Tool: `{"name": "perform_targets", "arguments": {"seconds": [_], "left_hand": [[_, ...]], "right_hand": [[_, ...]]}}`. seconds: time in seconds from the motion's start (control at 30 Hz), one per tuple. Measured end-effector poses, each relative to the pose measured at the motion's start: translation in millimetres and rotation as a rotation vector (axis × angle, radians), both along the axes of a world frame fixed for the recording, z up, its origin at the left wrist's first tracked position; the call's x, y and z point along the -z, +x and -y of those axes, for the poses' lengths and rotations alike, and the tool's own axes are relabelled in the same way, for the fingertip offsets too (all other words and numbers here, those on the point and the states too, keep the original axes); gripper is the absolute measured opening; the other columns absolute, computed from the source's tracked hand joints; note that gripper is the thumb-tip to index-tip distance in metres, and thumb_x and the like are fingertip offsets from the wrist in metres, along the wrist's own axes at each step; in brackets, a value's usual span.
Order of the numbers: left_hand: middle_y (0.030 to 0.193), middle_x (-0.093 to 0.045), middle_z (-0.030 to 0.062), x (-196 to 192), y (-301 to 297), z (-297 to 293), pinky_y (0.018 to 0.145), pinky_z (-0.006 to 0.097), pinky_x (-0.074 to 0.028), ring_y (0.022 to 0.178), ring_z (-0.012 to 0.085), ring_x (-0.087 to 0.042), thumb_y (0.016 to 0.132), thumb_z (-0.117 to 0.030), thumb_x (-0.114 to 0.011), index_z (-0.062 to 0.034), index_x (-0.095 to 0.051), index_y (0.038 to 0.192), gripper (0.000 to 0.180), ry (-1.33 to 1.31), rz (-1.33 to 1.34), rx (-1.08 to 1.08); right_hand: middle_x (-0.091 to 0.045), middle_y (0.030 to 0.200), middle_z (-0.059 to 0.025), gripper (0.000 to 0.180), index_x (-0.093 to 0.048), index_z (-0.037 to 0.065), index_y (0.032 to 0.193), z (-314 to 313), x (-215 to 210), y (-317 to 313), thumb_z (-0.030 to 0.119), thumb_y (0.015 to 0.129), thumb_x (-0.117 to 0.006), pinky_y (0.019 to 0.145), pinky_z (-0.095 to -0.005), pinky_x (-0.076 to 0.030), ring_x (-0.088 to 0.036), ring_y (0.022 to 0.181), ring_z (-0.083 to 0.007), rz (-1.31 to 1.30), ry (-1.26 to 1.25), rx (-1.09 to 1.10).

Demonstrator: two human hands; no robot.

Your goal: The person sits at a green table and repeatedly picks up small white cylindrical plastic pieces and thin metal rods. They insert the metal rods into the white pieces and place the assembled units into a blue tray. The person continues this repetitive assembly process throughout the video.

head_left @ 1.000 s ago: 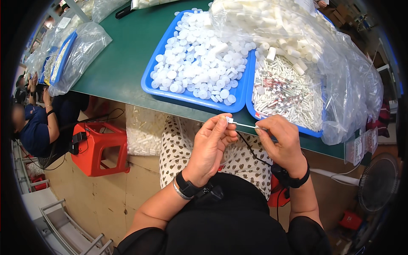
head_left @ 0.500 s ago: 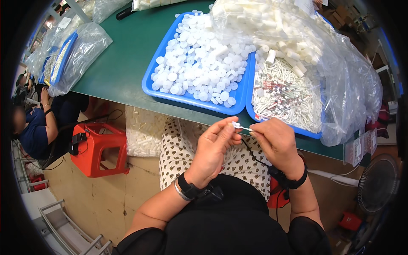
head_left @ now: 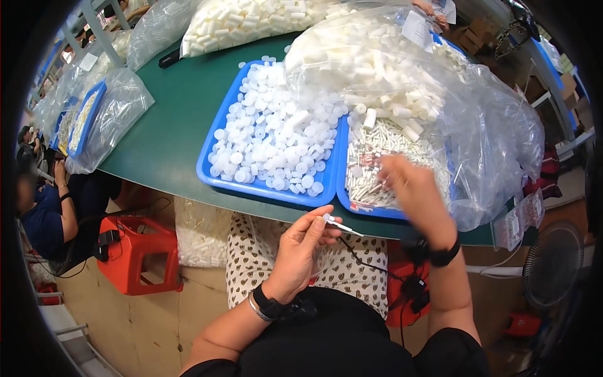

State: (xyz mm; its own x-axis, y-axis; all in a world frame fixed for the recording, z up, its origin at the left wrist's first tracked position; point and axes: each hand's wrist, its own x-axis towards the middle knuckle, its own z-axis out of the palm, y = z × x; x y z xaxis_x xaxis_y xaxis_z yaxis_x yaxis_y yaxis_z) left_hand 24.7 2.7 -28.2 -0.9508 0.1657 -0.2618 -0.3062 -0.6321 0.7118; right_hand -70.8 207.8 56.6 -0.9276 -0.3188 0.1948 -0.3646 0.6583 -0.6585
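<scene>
Between the thumb and fingers of my left hand (head_left: pixel 301 248) is a small white piece with a thin white stick (head_left: pixel 344 227), its tip pointing right, just off the table's front edge. Over the blue tray (head_left: pixel 352 200) on the right hovers my right hand (head_left: pixel 414 188), smeared by motion; whether its fingers hold anything does not show. Under it lie many thin white sticks (head_left: pixel 374 182), some with reddish parts. The blue tray (head_left: pixel 204 164) to the left is heaped with translucent white discs (head_left: pixel 264 135).
A clear plastic bag (head_left: pixel 496 138) of white cylinders (head_left: pixel 370 117) slumps over the right tray. Another full bag (head_left: pixel 245 22) sits at the back. At the left are a red stool (head_left: pixel 138 251) and a seated person (head_left: pixel 47 210); a black fan (head_left: pixel 553 267) stands at the right.
My right hand has left the small piece and moved up over the tray of sticks. The left hand keeps the piece. The view has shifted, so the table sits lower.
</scene>
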Motion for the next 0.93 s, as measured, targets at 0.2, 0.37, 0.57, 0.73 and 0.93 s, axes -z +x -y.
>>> {"name": "perform_targets", "arguments": {"seconds": [0.2,0.37,0.57,0.73,0.93], "left_hand": [[0.109,-0.067,0.0104,9.2,0.2,-3.5,0.082,0.027,-0.052,0.092,0.0133,-0.064,0.105,-0.023,-0.05,0.0005,-0.052,0.132,0.036,0.013,0.051,0.013],[0.11,-0.066,0.0099,6.3,-3.2,-0.5,0.082,0.026,-0.052,0.09,0.0114,-0.064,0.105,-0.023,-0.048,0.0024,-0.051,0.132,0.036,-0.008,0.046,-0.005],[0.109,-0.066,0.0103,9.9,-3.7,1.2,0.082,0.027,-0.053,0.089,0.0124,-0.064,0.105,-0.023,-0.047,0.0025,-0.051,0.131,0.036,-0.019,0.084,0.002],[0.11,-0.065,0.0114,12.4,-5.5,3.9,0.081,0.027,-0.053,0.088,0.0139,-0.065,0.105,-0.023,-0.048,0.0031,-0.051,0.131,0.037,-0.036,0.11,0.0],[0.112,-0.064,0.0129,8.5,-6.8,4.2,0.081,0.027,-0.053,0.091,0.0153,-0.066,0.105,-0.023,-0.049,0.0036,-0.049,0.132,0.038,-0.055,0.13,0.025]], "right_hand": [[-0.064,0.105,-0.0225,0.022,-0.063,-0.001,0.108,-54.5,11.5,-107.2,0.016,0.097,-0.054,0.089,-0.0448,-0.047,-0.059,0.101,-0.0406,-0.3,0.346,-0.083],[-0.054,0.132,-0.0252,0.04,-0.055,0.0,0.13,-39.6,20.0,-167.4,0.024,0.098,-0.052,0.105,-0.0458,-0.04,-0.05,0.122,-0.0417,-0.404,0.513,-0.089],[-0.035,0.153,-0.023,0.064,-0.035,0.017,0.152,-43.9,4.1,-239.9,0.048,0.098,-0.048,0.116,-0.0409,-0.029,-0.032,0.14,-0.0455,-0.208,0.663,0.104],[-0.055,0.117,-0.0177,0.036,-0.059,0.011,0.114,20.7,2.7,-275.5,0.039,0.091,-0.052,0.095,-0.0393,-0.042,-0.054,0.11,-0.033,-0.589,0.6,-0.228],[-0.068,0.114,-0.0182,0.039,-0.064,0.006,0.117,10.5,15.3,-335.3,0.034,0.091,-0.06,0.092,-0.0384,-0.049,-0.064,0.103,-0.03,-0.212,0.485,-0.305]]}}
